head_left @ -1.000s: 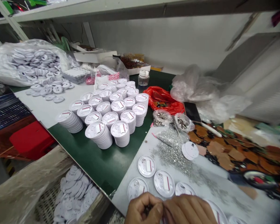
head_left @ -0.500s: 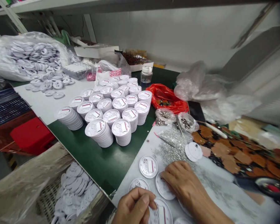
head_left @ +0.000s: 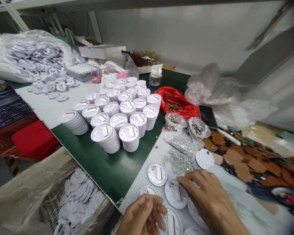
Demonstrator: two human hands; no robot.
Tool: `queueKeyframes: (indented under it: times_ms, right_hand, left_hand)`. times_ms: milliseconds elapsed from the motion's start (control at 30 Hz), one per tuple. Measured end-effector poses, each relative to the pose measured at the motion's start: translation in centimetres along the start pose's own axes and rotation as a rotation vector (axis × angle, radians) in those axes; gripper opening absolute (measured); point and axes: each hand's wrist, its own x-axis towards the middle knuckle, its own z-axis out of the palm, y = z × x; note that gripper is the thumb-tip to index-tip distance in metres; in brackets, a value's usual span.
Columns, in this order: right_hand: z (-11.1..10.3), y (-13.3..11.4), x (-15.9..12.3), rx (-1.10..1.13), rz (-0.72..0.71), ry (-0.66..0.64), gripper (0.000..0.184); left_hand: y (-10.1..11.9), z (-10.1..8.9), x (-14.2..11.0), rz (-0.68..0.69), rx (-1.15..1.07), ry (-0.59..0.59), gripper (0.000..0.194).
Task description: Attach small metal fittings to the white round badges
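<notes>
My left hand (head_left: 144, 213) is at the bottom, curled loosely with the thumb near the fingers, partly over a white round disc (head_left: 174, 222) with a pale rectangular label. Whatever small thing it may hold is hidden. My right hand (head_left: 208, 192) is just right of another white disc (head_left: 172, 197), its fingers loosely bent over the rim and nothing visible in them; some fingertips are hidden. A similar disc (head_left: 157, 174) lies beyond it, and another (head_left: 147, 191) shows partly behind my left hand. Under my right hand, a further disc (head_left: 194, 212) is partly covered.
Stacks of white discs (head_left: 128, 137) stand on the green mat (head_left: 100, 163). Loose small metal parts (head_left: 178, 158) lie beyond my right hand, near a red bag (head_left: 177, 104) and brown pieces (head_left: 242, 169). A crate of white covers (head_left: 79, 199) sits below left.
My right hand has drawn right, off the disc it was over, uncovering more of it. The fingers of my left hand have loosened. The view has shifted slightly.
</notes>
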Motion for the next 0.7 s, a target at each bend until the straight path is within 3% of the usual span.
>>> queueKeyframes:
  times_ms: [133, 200, 333, 500, 700]
  right_hand:
    - [-0.5, -1.9, -0.7, 0.062, 0.004, 0.053, 0.019]
    - [0.5, -3.5, -1.0, 0.114, -0.038, 0.016, 0.017]
    - [2.8, -5.6, -1.9, 0.143, 0.013, -0.025, 0.021]
    - [2.7, -5.5, -2.6, 0.184, 0.009, 0.002, 0.021]
    - [1.3, -5.3, -2.6, 0.348, 0.164, 0.049, 0.017]
  left_hand:
    - [-0.7, -0.3, 0.5, -0.116, -0.287, -0.085, 0.057]
    - [-1.3, -0.3, 0.8, -0.128, -0.332, -0.12, 0.063]
    - [-2.0, 0.1, 1.0, -0.078, -0.32, -0.152, 0.067]
    - [-2.4, 0.3, 0.6, -0.102, -0.357, -0.153, 0.057]
    - [-2.7, 0.5, 0.2, -0.056, -0.36, -0.159, 0.049]
